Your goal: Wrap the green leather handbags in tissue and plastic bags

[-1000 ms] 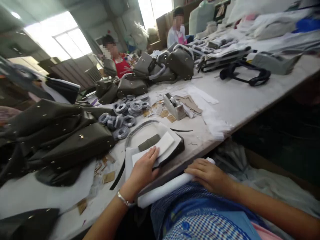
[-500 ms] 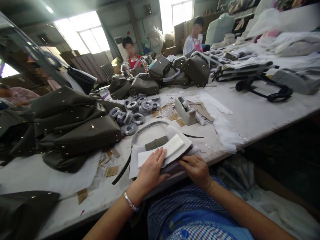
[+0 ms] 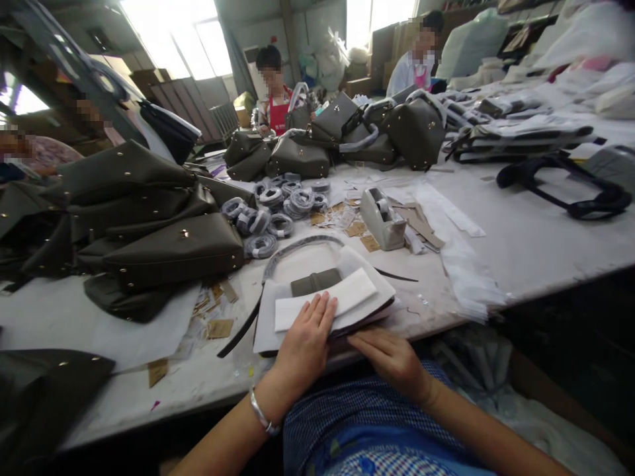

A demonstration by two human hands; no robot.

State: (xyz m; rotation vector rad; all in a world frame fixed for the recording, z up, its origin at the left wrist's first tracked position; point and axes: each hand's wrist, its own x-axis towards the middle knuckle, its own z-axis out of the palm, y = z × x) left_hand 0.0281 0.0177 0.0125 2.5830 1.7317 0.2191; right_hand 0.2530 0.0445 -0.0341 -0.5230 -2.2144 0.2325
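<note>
A flat handbag (image 3: pixel 367 281) wrapped in white sheet lies at the table's near edge, its grey handle (image 3: pixel 297 250) arching away from me. An olive strap piece (image 3: pixel 315 282) and a white paper strip (image 3: pixel 342 301) lie on top. My left hand (image 3: pixel 303 344) rests flat on the paper strip, fingers stretched out together. My right hand (image 3: pixel 389 357) sits at the bag's near edge by the table lip, fingers extended against its underside; whether it grips anything is unclear.
Olive handbags (image 3: pixel 149 231) are piled at left and more stand at the far middle (image 3: pixel 347 132). Rolls of wrapped handles (image 3: pixel 278 211), a tape dispenser (image 3: pixel 381 218), tan tags and plastic sleeves (image 3: pixel 466 277) lie nearby. Black straps (image 3: pixel 570 185) at right. Other people sit across.
My right hand rose from the white roll on my lap to the bag's near edge. The view tilted up and shifted; my left hand stayed on the paper.
</note>
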